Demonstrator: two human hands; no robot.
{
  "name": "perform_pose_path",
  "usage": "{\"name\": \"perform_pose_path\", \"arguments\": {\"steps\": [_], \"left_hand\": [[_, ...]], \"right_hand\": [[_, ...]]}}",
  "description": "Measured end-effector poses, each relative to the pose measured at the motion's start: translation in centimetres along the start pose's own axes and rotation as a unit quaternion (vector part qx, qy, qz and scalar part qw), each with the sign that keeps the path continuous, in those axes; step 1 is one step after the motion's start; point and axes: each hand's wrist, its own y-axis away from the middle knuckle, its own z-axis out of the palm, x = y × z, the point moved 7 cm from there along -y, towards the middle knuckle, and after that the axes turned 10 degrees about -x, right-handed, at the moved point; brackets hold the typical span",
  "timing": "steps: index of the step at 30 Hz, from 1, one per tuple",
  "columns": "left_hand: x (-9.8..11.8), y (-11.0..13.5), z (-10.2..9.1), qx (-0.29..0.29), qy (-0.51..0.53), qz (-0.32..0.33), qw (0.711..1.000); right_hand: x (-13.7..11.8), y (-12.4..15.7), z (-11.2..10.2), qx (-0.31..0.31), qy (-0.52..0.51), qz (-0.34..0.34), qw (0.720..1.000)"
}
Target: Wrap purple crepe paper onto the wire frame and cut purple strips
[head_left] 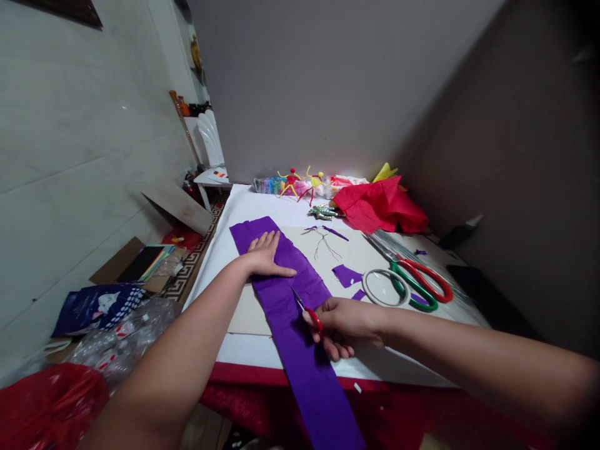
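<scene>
Fingers of the right hand are curled closed around small red-handled scissors, the blades held over a purple crepe paper strip. Fingers of the left hand are spread wide, the strip being pressed flat on a white-covered table, a tape roll and large red-and-green-handled scissors lying nearby

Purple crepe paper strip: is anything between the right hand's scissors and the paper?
Nothing visible stands between them. The small red-handled scissors in the right hand lie directly over the purple crepe paper strip. The left hand rests flat on the strip just beyond the blade tips, close to them but apart.
</scene>
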Motion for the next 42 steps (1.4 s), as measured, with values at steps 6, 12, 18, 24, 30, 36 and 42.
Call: {"name": "perform_pose_path", "arguments": {"steps": [6,12,18,24,30,36,42], "left_hand": [[0.0,-0.1,0.0,0.002,0.011,-0.014,1.0],[0.0,-0.1,0.1,0.0,0.008,-0.017,1.0],[0.0,0.0,0.0,-0.006,0.01,-0.008,1.0],[-0.1,0.2,-0.1,-0.017,0.012,0.001,1.0],[-0.1,0.3,-0.2,-0.019,0.013,0.005,1.0],[-0.2,0.1,0.0,-0.019,0.013,0.009,1.0],[-0.2,0.0,0.0,-0.021,0.014,0.006,1.0]], "right_hand": [[-0.8,-0.2,0.2,0.004,0.002,0.012,1.0],[-1.3,-0.2,0.5,0.01,-0.003,0.017,1.0],[-0.7,-0.6,0.0,0.005,-0.007,-0.001,1.0],[-0.3,-0.2,-0.1,0.001,-0.006,-0.005,1.0],[-0.5,-0.1,0.1,-0.001,-0.006,0.008,1.0],[-1.0,-0.4,0.3,0.001,-0.011,0.014,1.0],[-1.3,-0.5,0.1,0.009,-0.016,0.011,1.0]]}}
